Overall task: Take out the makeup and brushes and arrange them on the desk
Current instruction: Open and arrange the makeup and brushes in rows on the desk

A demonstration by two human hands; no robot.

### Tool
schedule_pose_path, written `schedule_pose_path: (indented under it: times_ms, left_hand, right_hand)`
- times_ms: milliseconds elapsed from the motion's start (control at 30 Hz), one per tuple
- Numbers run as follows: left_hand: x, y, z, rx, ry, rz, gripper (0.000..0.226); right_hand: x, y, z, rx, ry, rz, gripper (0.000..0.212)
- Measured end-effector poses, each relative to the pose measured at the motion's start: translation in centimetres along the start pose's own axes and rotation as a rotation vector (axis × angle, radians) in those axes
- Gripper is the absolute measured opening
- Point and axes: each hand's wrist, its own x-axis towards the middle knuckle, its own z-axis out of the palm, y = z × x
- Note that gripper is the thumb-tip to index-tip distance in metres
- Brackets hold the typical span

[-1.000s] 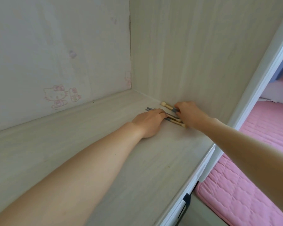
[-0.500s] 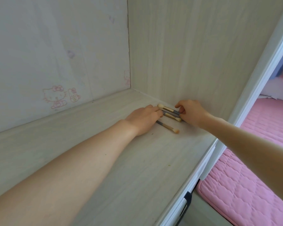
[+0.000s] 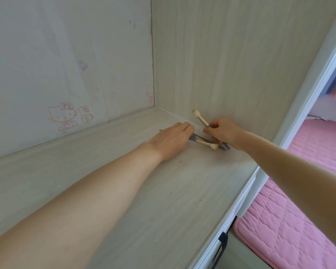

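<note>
Several small makeup brushes with pale tips and grey handles are at the far right corner of the pale wooden desk (image 3: pixel 163 200). My right hand (image 3: pixel 224 133) pinches one brush (image 3: pixel 200 118) and holds it tilted up, its pale tip pointing up and left against the side panel. Other brushes (image 3: pixel 207 144) lie flat on the desk between my hands. My left hand (image 3: pixel 173 139) lies on the desk with its fingers straight and together, fingertips touching the grey ends of those brushes. A thin dark brush tip (image 3: pixel 161 130) sticks out behind my left hand.
A wooden side panel (image 3: pixel 231 55) rises right behind the brushes. The back wall (image 3: pixel 66 65) carries a pink cartoon cat sticker (image 3: pixel 65 116). The desk's white front edge (image 3: pixel 241 202) runs along the right, and a pink quilted bed (image 3: pixel 299 220) lies below it.
My right hand has lifted one brush off the desk and tilted it upward. My left hand stays on the other brushes, which have shifted slightly.
</note>
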Motion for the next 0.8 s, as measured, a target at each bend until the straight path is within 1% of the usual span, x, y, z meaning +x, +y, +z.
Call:
schedule_pose_path:
  times_ms: [67,133,367,467,533,633,700,800]
  left_hand:
    - [0.2,0.0,0.1,-0.066,-0.089,-0.027,0.012]
    - [0.1,0.0,0.1,-0.08,-0.144,-0.024,0.011]
    - [-0.5,-0.5,-0.2,-0.104,-0.129,0.014,0.009]
    - [-0.4,-0.5,0.0,-0.108,-0.115,0.042,0.011]
    - [-0.2,-0.5,0.0,-0.116,-0.148,0.041,0.012]
    - [0.2,-0.5,-0.1,-0.141,-0.198,0.029,0.006]
    - [0.1,-0.6,-0.2,-0.131,-0.209,0.033,0.007]
    - [-0.4,-0.9,-0.5,-0.101,-0.19,0.042,0.006]
  right_hand:
    - [0.2,-0.3,0.1,-0.038,-0.032,0.01,0.017]
    - [0.3,-0.6,0.2,-0.093,-0.061,0.015,0.014]
    - [0.4,-1.1,0.3,-0.26,-0.07,0.003,0.022]
    - [0.4,-1.2,0.0,-0.319,-0.124,0.037,0.024]
    - [0.3,-1.2,-0.4,-0.306,-0.182,0.074,0.025]
    - [0.3,-1.2,-0.9,-0.258,-0.253,0.126,0.026]
    - [0.2,-1.1,-1.0,-0.227,-0.264,0.132,0.025]
    - [-0.1,-1.1,-1.1,-0.299,-0.221,0.076,0.029]
